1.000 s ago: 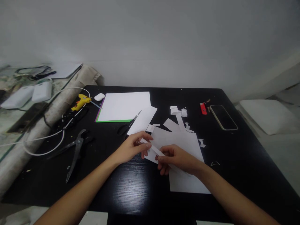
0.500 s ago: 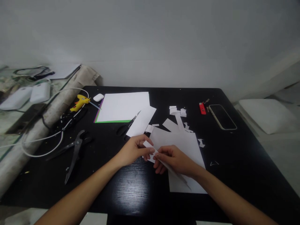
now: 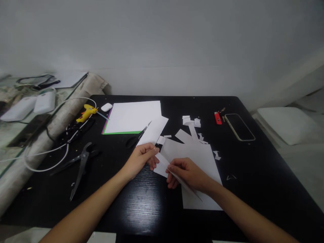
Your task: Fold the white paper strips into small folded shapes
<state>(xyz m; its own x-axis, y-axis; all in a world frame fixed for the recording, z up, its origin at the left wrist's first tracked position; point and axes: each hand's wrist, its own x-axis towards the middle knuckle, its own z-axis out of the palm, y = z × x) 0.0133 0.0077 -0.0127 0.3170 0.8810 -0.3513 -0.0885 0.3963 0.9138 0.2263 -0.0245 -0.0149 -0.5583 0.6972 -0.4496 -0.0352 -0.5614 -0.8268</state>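
Note:
My right hand (image 3: 186, 171) pinches a narrow white paper strip (image 3: 186, 185), which slants from upper left down toward the right. My left hand (image 3: 144, 157) is closed at the strip's upper left end, thumb against fingers, and covers its tip. Beneath the right hand lies a large white paper sheet (image 3: 199, 158). Just beyond the left hand is a cut white paper piece (image 3: 154, 130), partly over black-handled scissors (image 3: 131, 141).
A paper stack (image 3: 134, 116) with green and purple edges lies at the back. Left are a yellow glue gun (image 3: 87, 113), its white cable and metal snips (image 3: 83, 157). Folded paper pieces (image 3: 192, 125), a red lighter (image 3: 218, 117) and a phone (image 3: 239, 127) lie right.
My left hand has slid up and left along the strip, away from my right fingers, toward its end. The right hand has barely moved.

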